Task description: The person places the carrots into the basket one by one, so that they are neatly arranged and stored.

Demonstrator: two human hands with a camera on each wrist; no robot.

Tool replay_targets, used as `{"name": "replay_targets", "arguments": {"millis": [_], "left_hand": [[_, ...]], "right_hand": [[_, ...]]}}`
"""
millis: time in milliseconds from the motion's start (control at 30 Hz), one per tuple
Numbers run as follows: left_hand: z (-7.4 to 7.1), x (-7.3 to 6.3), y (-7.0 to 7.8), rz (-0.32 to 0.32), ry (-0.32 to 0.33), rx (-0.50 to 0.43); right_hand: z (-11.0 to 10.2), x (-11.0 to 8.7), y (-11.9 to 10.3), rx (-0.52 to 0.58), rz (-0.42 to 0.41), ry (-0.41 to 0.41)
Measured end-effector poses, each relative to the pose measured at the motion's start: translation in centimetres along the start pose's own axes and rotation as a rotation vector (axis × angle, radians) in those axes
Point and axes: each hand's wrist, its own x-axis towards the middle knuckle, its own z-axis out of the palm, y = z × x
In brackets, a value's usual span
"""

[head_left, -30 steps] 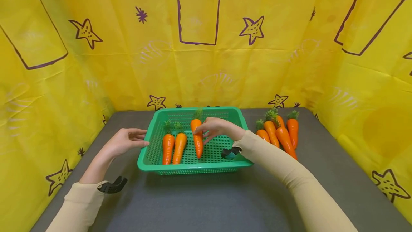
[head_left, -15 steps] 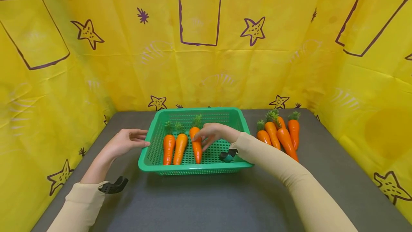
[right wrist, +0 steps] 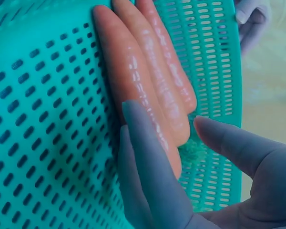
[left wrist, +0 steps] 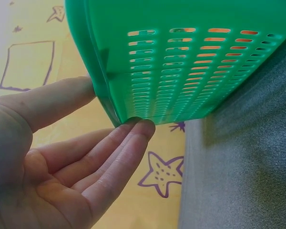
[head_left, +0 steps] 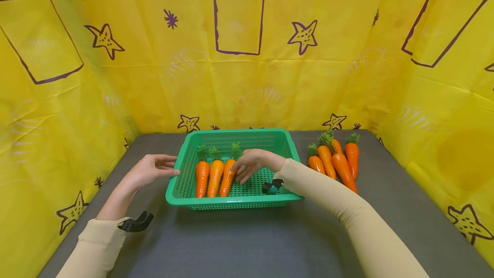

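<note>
A green plastic basket (head_left: 235, 201) stands on the dark table. Inside, three orange carrots with leafy green tops lie side by side on its left half. My right hand (head_left: 254, 161) is in the basket, beside the rightmost carrot (head_left: 226, 179). In the right wrist view its straight fingers (right wrist: 155, 167) rest along that carrot (right wrist: 133, 76), while the thumb stands apart from it. At the basket's left side is my left hand (head_left: 148, 170). The left wrist view shows its extended thumb at the rim (left wrist: 97, 81) and its straight fingertips at the outer wall just below.
Several more carrots (head_left: 341, 168) lie in a loose pile on the table, right of the basket and close to the right sleeve (head_left: 328, 192). A yellow patterned cloth (head_left: 247, 85) hangs around the table's back and sides.
My right hand has lowered a carrot into the basket, laid it against the other two on the left, and loosened its hold. My left hand has stayed at the rim.
</note>
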Motion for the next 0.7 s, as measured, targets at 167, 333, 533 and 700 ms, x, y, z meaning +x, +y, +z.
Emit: {"name": "replay_targets", "arguments": {"millis": [167, 333, 533, 700], "left_hand": [[0.0, 0.0, 0.0, -0.003, 0.001, 0.005], [0.0, 0.0, 0.0, 0.006, 0.003, 0.007], [0.0, 0.0, -0.3, 0.011, 0.013, 0.014], [0.0, -0.1, -0.2, 0.013, 0.012, 0.013]], "right_hand": [[-0.3, -0.2, -0.1, -0.01, -0.012, 0.017], [-1.0, -0.5, -0.2, -0.033, -0.025, 0.028], [-1.8, -1.1, -0.5, -0.09, -0.04, 0.055], [-2.5, -2.5, -1.0, -0.154, -0.065, 0.058]]}}
